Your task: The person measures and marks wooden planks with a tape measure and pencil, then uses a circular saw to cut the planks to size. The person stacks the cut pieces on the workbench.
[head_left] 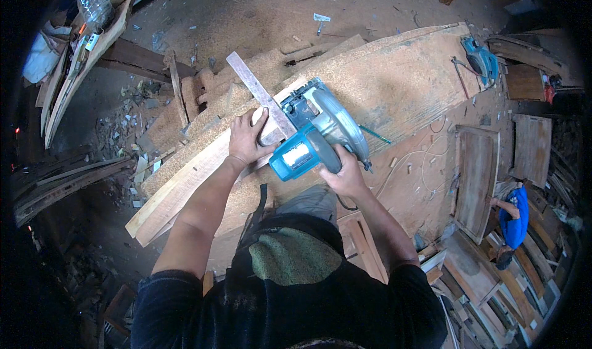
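Wearing a black shirt [290, 315], nearest; gripping a teal circular saw [308, 140], mid-scene on pale boards [188, 185], with right hand [347, 173] wrapped round its handle [325, 151]; resting left hand [246, 138], half-curled, beside a flat bar [251, 81]; cannot tell if clasping it.

Brown, debris-strewn floor [185, 10], darkening toward the edges.
Framed rectangular brown wooden panel [476, 185] at three o'clock; long grey-brown wooden planks [74, 185] at nine; shadowy clutter [61, 281], perhaps scrap, at eight.

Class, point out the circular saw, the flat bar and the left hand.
Circular saw [336, 121], head view: blade guard.
Flat bar [261, 94], head view: upper face, mid-length.
Left hand [245, 138], head view: back.
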Action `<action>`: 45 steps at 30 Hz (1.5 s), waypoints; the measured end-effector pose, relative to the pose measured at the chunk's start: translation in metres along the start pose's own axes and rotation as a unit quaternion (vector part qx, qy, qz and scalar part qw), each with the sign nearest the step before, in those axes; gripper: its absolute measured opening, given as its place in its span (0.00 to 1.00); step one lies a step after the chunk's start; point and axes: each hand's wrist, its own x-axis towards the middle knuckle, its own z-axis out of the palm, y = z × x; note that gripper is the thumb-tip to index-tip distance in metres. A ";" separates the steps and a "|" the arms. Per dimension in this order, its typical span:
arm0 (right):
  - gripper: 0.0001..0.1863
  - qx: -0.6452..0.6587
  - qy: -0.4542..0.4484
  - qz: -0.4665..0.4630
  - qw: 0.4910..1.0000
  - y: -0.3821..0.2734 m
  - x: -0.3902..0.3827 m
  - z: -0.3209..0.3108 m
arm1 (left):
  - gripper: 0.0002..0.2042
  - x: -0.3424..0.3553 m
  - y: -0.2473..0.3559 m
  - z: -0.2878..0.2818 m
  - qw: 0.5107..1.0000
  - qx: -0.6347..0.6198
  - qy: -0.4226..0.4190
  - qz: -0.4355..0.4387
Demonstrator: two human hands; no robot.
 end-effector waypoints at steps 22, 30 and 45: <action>0.13 0.009 0.000 -0.008 1.000 -0.013 0.030 0.007 | 0.48 0.005 -0.003 0.002 1.000 0.008 -0.015 0.005; 0.15 0.017 -0.009 -0.019 1.000 -0.010 0.041 0.012 | 0.46 0.007 -0.005 0.001 1.000 0.005 -0.024 0.008; 0.20 0.021 -0.021 -0.009 1.000 -0.022 0.057 0.015 | 0.42 0.011 0.000 0.000 0.998 0.038 -0.049 -0.001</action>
